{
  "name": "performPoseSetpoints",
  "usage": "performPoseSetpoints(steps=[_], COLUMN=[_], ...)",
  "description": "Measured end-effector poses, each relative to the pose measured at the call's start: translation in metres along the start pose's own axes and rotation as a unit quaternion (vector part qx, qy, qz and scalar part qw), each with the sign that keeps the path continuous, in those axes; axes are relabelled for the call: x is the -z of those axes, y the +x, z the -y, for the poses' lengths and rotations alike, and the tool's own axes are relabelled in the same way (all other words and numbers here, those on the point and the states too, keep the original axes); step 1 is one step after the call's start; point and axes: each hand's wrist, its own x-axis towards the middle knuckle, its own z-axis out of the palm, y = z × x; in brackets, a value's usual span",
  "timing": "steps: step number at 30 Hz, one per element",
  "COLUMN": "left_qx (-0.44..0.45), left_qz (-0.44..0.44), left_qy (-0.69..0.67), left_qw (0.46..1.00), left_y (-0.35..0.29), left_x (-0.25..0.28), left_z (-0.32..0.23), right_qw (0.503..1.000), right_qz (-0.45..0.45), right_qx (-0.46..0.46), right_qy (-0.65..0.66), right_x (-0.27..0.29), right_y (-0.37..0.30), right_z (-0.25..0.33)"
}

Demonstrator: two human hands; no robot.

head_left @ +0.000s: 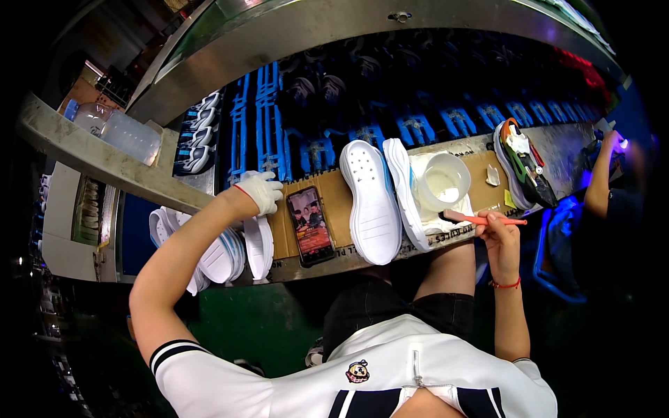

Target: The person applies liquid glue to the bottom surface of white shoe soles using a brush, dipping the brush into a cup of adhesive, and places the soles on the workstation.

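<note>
My left hand (261, 194), in a white glove, is closed over the upper end of a white shoe sole (259, 249) at the bench's left part. My right hand (500, 233) is bare and grips a brush (481, 220) by its red handle. The brush head lies low beside a translucent plastic cup (444, 182) holding some whitish stuff. Under the cup is a white cloth or paper (433, 221). A white sole (373, 202) lies flat in the middle, and another sole (405, 191) leans on its side against it.
A phone (311, 226) lies on the cardboard (340, 202). Several white soles (216, 258) are bunched at the left. A shoe-shaped tray of small items (523, 164) stands at the right. Blue racks (460, 122) run behind, under a metal frame. Another person's arm (601, 174) reaches in at far right.
</note>
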Motion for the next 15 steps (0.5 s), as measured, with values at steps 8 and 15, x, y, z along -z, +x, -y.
performPoseSetpoints(steps=[8, 15], left_qx=[0.298, 0.262], left_qz=[-0.122, -0.42], left_qy=[-0.336, -0.812], left_qw=[0.885, 0.308], left_y=[-0.051, 0.014], left_x=[0.12, 0.067], left_z=[0.002, -0.089], right_qw=[0.964, 0.896], right_qz=[0.021, 0.032], right_qx=[0.138, 0.182], right_qy=[-0.227, -0.403], right_x=[-0.005, -0.01], right_y=[0.05, 0.101], right_z=[0.026, 0.017])
